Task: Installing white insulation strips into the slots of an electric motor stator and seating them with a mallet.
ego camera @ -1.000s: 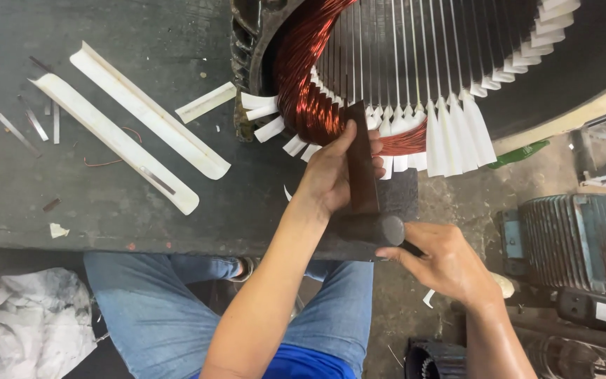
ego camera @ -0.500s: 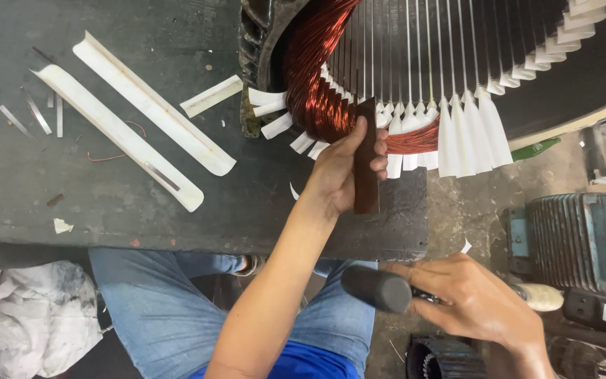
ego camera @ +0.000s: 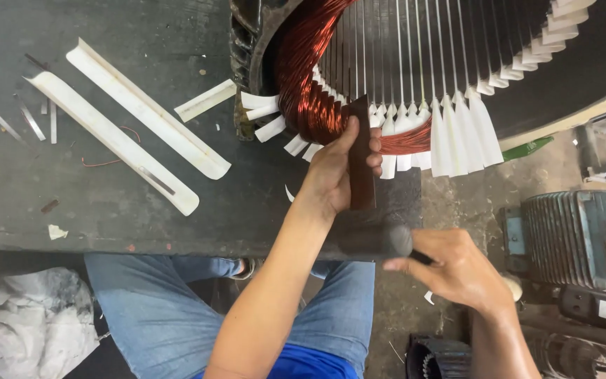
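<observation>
A large motor stator (ego camera: pixel 415 63) lies on the dark workbench (ego camera: pixel 106 203), with copper coil windings (ego camera: pixel 310 84) and white insulation paper strips (ego camera: pixel 457 133) fanned along its edge. My left hand (ego camera: pixel 334 172) grips a dark brown wooden block (ego camera: pixel 361 154), upright, its top end against the copper windings. My right hand (ego camera: pixel 457 270) holds a dark mallet (ego camera: pixel 373 238) by its handle, the cylindrical head just under the block's lower end.
Two long white paper troughs (ego camera: pixel 135 112) and thin metal strips (ego camera: pixel 33 119) lie on the bench at left. A smaller white strip (ego camera: pixel 205 100) lies near the stator. A grey finned motor (ego camera: pixel 576 238) stands on the floor right. White cloth (ego camera: pixel 22 330) is bottom left.
The mallet dropped away from the block half a second ago and has swung back up, its head now close under the block's lower end. My left hand kept the block in place.
</observation>
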